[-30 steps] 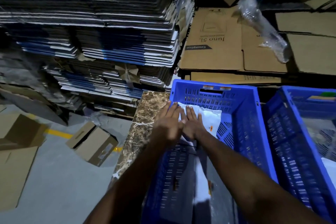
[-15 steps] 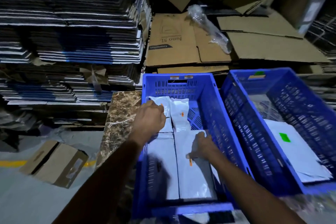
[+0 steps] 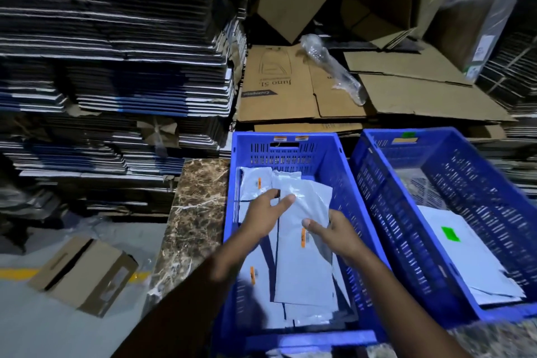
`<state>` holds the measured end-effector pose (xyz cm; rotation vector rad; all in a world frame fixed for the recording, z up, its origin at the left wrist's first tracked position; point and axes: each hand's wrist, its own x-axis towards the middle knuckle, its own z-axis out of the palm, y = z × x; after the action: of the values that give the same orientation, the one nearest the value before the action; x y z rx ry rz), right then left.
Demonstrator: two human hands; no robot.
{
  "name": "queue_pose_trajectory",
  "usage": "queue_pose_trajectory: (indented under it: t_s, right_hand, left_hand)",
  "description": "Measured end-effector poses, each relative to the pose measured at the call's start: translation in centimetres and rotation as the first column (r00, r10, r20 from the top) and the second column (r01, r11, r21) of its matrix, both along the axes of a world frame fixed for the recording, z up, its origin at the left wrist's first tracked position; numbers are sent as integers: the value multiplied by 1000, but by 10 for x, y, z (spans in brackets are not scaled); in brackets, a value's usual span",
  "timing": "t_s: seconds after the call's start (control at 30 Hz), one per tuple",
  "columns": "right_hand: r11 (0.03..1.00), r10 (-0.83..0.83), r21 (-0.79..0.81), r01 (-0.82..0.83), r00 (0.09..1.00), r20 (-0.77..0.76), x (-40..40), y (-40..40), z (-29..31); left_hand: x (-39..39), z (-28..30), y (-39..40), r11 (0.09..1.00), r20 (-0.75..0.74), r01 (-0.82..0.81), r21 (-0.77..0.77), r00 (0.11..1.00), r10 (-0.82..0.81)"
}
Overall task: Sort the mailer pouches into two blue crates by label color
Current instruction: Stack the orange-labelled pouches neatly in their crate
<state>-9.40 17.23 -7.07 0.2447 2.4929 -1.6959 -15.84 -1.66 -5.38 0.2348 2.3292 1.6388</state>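
Observation:
Two blue crates stand side by side on a marble counter. The left crate (image 3: 343, 177) holds several white mailer pouches with orange labels. The right crate (image 3: 476, 183) holds white pouches, the top one (image 3: 465, 253) bearing a green label. Both hands are inside the left crate on one long orange-label pouch (image 3: 302, 264). My right hand (image 3: 331, 232) grips its right edge, thumb on top. My left hand (image 3: 270, 212) lies with straight fingers on its upper end. Another orange-label pouch (image 3: 255, 183) lies at the crate's far left corner.
The brown marble counter (image 3: 194, 212) shows left of the crates. Tall stacks of flattened cartons (image 3: 116, 67) rise on the left, flat brown cardboard (image 3: 290, 90) with a roll of clear wrap (image 3: 334, 67) lies behind. A small carton (image 3: 84, 273) sits on the floor.
Both hands have come together on the long pouch in the left crate. The left hand's fingers have straightened, and the right hand has taken hold of the pouch's right edge.

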Motion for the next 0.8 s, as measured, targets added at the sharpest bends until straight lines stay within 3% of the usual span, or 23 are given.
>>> queue_pose_trajectory:
  t_s: [0.1, 0.2, 0.3, 0.47, 0.53, 0.63, 0.7, 0.8]
  right_hand:
    - [990, -105, 74, 116, 985, -137, 1, -10, 5]
    - [935, -227, 197, 296, 923, -311, 1, -13, 8]
    - [912, -254, 214, 349, 892, -375, -6, -8, 8]
    - [904, -346, 140, 405, 883, -318, -10, -4, 7]
    - [887, -407, 98, 452, 863, -299, -14, -10, 12]
    - [863, -472, 37, 504, 831, -294, -23, -16, 17]
    - [874, -472, -4, 486, 847, -244, -26, -17, 17]
    - [924, -372, 35, 382, 914, -160, -27, -18, 14]
  left_hand:
    - [1, -13, 10, 990, -66, -89, 110, 993, 97]
    - [-3, -16, 13, 988, -145, -154, -2, 978, 152]
    - [-5, -19, 12, 981, -193, -147, -131, 974, 120]
    - [2, -19, 16, 967, -228, -251, -34, 944, 237]
    - [9, -17, 20, 969, -3, -226, 97, 974, 228]
    - [20, -27, 27, 981, 220, -36, 189, 975, -7]
    - [24, -34, 29, 990, 157, -55, 128, 987, 35]
    - [18, -32, 28, 969, 37, -241, 47, 970, 239]
